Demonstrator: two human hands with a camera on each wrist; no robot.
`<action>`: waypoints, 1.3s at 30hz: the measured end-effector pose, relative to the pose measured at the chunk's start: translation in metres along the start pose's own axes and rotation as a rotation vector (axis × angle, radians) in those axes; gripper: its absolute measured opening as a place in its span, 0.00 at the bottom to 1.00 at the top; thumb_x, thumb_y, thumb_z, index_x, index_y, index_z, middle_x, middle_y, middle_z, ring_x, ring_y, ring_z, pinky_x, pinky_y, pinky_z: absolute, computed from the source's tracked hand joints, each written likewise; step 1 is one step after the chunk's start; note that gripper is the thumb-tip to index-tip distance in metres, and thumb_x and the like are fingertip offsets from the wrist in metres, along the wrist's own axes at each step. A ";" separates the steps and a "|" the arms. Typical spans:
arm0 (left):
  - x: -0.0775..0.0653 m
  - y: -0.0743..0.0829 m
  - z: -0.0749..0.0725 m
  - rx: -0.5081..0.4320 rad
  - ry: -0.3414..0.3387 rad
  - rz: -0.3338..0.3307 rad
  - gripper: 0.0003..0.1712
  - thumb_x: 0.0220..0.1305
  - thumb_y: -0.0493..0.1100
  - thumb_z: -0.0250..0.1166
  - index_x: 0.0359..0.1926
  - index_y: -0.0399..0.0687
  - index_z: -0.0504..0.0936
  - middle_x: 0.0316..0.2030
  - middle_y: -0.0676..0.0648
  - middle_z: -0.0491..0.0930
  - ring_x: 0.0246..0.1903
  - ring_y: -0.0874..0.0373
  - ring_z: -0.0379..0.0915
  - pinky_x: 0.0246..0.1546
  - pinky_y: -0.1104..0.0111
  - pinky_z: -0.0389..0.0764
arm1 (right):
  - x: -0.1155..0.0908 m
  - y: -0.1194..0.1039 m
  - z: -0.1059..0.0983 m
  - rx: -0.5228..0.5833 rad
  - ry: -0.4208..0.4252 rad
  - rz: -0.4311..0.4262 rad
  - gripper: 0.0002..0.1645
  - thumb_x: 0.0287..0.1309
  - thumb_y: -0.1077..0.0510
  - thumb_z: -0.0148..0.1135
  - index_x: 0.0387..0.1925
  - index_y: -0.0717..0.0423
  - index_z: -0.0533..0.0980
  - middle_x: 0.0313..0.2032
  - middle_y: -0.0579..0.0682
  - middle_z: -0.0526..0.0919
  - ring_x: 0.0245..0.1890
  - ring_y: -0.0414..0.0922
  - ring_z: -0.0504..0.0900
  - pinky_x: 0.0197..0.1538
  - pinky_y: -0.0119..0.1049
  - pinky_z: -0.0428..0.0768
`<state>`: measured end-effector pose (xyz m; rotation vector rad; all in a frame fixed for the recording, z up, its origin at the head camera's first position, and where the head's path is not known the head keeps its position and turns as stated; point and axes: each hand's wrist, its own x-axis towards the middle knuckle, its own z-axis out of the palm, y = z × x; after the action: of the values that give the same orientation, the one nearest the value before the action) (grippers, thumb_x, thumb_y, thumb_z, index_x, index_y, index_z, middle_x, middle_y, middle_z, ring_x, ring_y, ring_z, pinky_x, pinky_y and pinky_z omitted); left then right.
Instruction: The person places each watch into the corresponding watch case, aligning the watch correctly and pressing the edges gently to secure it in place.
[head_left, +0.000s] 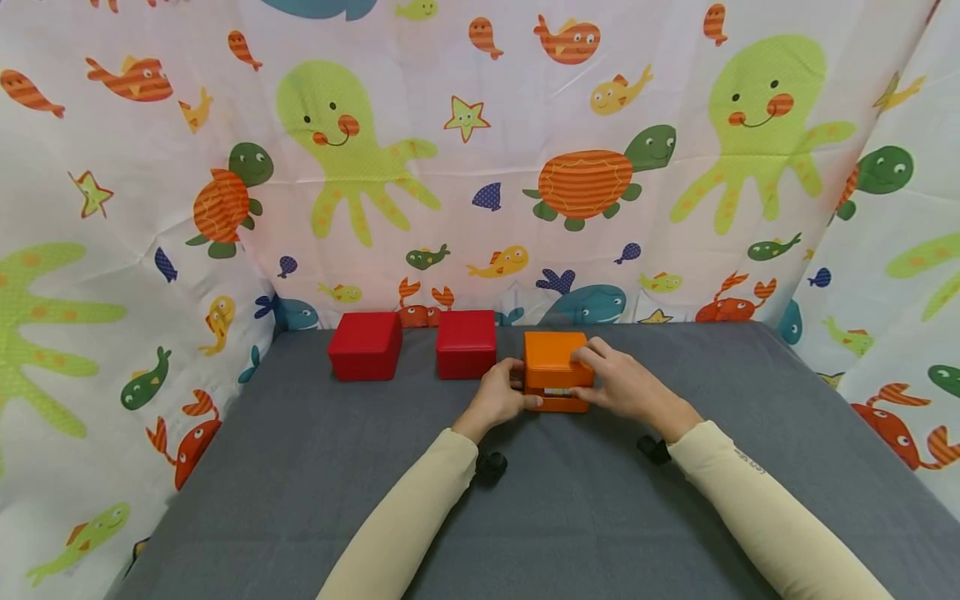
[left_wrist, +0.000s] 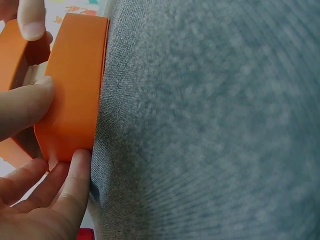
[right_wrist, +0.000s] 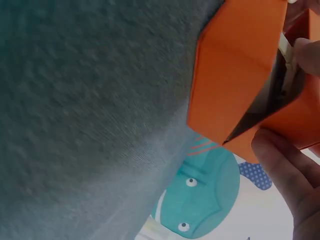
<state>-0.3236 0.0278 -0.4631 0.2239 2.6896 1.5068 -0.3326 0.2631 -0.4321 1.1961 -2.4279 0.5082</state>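
An orange box (head_left: 555, 360) with a hinged lid stands on the table, its lid raised a little at the front. Through the gap shows something pale (right_wrist: 287, 55), too hidden to make out. My left hand (head_left: 498, 393) holds the lower part of the box from the left; in the left wrist view its thumb lies on the rim of the base (left_wrist: 75, 90) and its fingers touch the side. From the right, my right hand (head_left: 626, 385) grips the lid, thumb under the front edge and fingers (right_wrist: 282, 160) on the side and top.
Two red boxes, one farther left (head_left: 366, 346) and one nearer (head_left: 466, 344), stand closed to the left of the orange box. A grey cloth (head_left: 300, 500) covers the table. Behind it hangs a white curtain (head_left: 450, 208) printed with sea animals.
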 end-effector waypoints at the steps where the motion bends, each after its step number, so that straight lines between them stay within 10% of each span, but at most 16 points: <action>1: 0.000 0.000 0.000 0.004 0.000 0.002 0.35 0.49 0.42 0.76 0.58 0.41 0.72 0.50 0.45 0.76 0.46 0.53 0.75 0.46 0.64 0.79 | -0.001 -0.001 0.001 -0.003 0.004 -0.003 0.26 0.48 0.52 0.75 0.46 0.52 0.73 0.40 0.46 0.69 0.32 0.39 0.72 0.35 0.33 0.79; 17: -0.003 0.001 -0.001 0.066 0.001 0.012 0.36 0.49 0.44 0.76 0.58 0.41 0.72 0.51 0.45 0.75 0.47 0.52 0.75 0.48 0.62 0.78 | -0.006 -0.012 0.006 -0.030 -0.043 0.101 0.26 0.49 0.54 0.73 0.48 0.52 0.71 0.48 0.50 0.69 0.36 0.44 0.74 0.41 0.39 0.80; 29: -0.010 0.011 -0.005 0.038 0.028 0.071 0.31 0.54 0.42 0.73 0.58 0.42 0.71 0.51 0.46 0.75 0.47 0.54 0.75 0.48 0.64 0.79 | -0.014 -0.030 -0.001 0.371 -0.024 0.623 0.36 0.59 0.51 0.65 0.62 0.60 0.61 0.59 0.64 0.68 0.45 0.55 0.81 0.43 0.47 0.82; 39: -0.009 0.017 -0.004 0.027 0.056 0.059 0.29 0.55 0.40 0.72 0.57 0.44 0.72 0.50 0.47 0.76 0.46 0.54 0.75 0.48 0.64 0.79 | -0.015 -0.026 0.001 0.388 -0.035 0.666 0.34 0.60 0.48 0.63 0.61 0.58 0.64 0.58 0.63 0.72 0.46 0.55 0.81 0.45 0.49 0.81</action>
<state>-0.3132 0.0321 -0.4466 0.2691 2.7723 1.5155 -0.3033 0.2580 -0.4362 0.4742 -2.8126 1.1971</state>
